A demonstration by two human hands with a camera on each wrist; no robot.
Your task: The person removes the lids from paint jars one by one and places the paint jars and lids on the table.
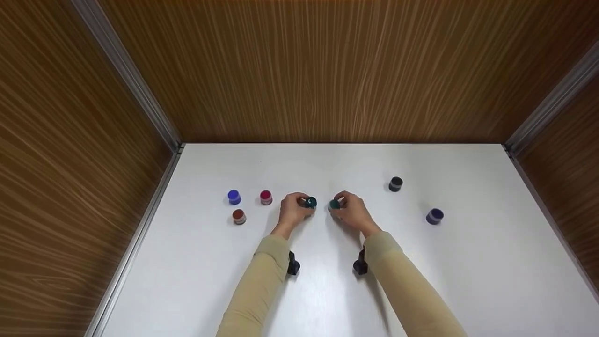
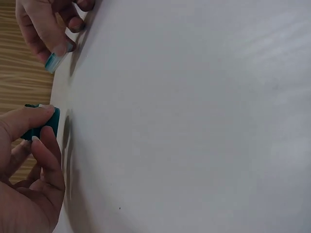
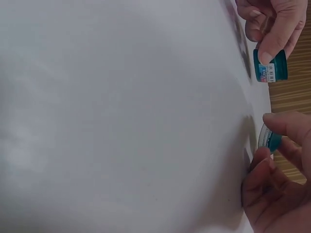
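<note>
1. Head view: two bare hands are working near each other, mid-desk (image 1: 323, 164). L hand (image 1: 294, 210) is pinching a teal jar (image 1: 310, 202); R hand (image 1: 353, 212) is pinching a smaller teal piece (image 1: 333, 204), prob. a lid. Both items are sitting between the hands, near but not touching, prob. for easy matching up. Other jars are standing to the sides, maybe leaving working room: blue jar (image 1: 234, 197), red jar (image 1: 266, 197) & brown jar (image 1: 239, 216) on L; black jar (image 1: 395, 184) & purple jar (image 1: 434, 216) on R.

2. L wrist view: L grip is spreading only as wide as the jar, thumb vs. fingers on its sides, prob. leaving the top uncovered. Jar is apparently hanging just off the desk, w/ its shadow lying apart.

3. R wrist view: R grip is narrowing to the teal piece's edges, thumb one side, finger opp., prob. for fine control. Jar's label (image 3: 270, 73) is facing this cam. Can't tell if R hand is touching the desk.
</note>
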